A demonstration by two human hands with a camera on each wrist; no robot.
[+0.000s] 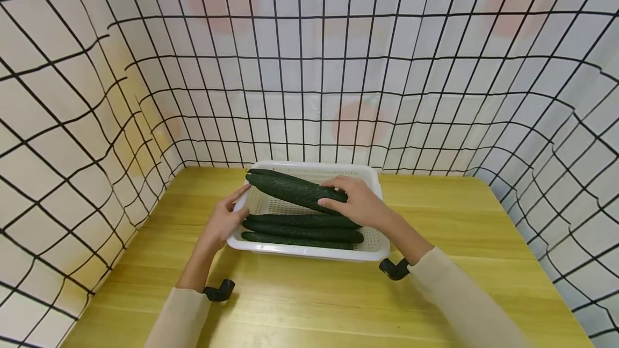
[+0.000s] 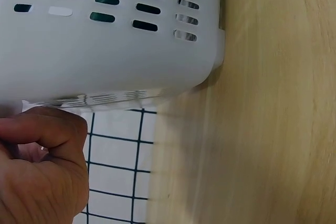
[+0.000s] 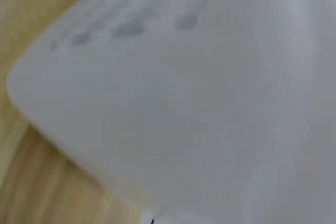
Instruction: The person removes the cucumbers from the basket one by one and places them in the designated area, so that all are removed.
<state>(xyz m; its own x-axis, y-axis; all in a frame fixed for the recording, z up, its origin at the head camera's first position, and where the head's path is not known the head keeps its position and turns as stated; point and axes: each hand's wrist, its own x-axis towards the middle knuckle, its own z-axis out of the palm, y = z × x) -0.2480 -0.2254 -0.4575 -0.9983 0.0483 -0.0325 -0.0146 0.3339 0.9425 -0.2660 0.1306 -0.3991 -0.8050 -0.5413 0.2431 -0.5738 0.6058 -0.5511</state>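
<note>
The right hand (image 1: 358, 203) gripped a cucumber (image 1: 290, 189) between thumb and fingers, over the basket's far half; whether it was lifted clear, I couldn't tell. Held near one end, it might have tipped and knocked the second cucumber (image 1: 263, 171) behind it. The left hand (image 1: 227, 222) pinched the basket (image 1: 314, 165) at its left rim; a slack pinch could have let it slide. Three cucumbers (image 1: 304, 231) lay along the basket's near side, liable to bruising from a drop.
</note>
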